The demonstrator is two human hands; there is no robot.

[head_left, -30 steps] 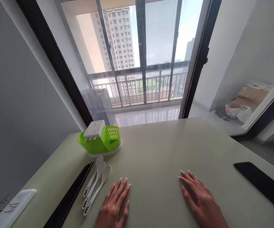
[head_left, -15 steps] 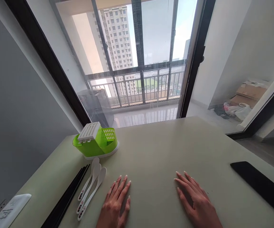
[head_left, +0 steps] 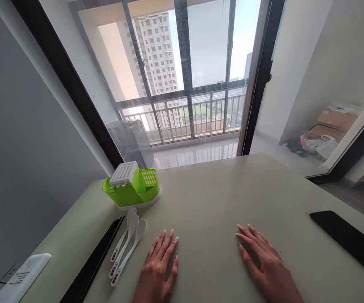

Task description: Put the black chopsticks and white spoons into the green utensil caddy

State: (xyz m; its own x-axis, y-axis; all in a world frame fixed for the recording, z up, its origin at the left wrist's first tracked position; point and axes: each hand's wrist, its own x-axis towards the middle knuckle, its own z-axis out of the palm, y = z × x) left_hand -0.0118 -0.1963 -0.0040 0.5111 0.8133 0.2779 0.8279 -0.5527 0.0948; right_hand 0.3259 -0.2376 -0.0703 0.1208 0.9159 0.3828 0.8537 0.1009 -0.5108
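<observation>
My left hand point(head_left: 159, 265) lies flat on the pale green table point(head_left: 207, 198), fingers stretched out and holding nothing. Just left of it are three white spoons point(head_left: 133, 235), bowls pointing away from me. Beside the spoons runs a bundle of black chopsticks point(head_left: 95, 263). Beyond them stands a green utensil holder point(head_left: 131, 193) with a white slotted top on its left part and a white base. My right hand point(head_left: 262, 261) rests palm down, fingers extended, touching only the tabletop. Farther right lies a long black flat object point(head_left: 347, 240), whose kind I cannot make out.
At the left edge lies a white printed object point(head_left: 27, 275), near a wall socket point(head_left: 8, 273). Past the table's far edge is a dark-framed glass door point(head_left: 251, 113) with a balcony behind it. Cardboard boxes point(head_left: 336, 120) and plastic bags sit on the floor at right.
The whole view has shifted slightly, so the table things appear a little farther right. Both hands keep the same flat pose on the table.
</observation>
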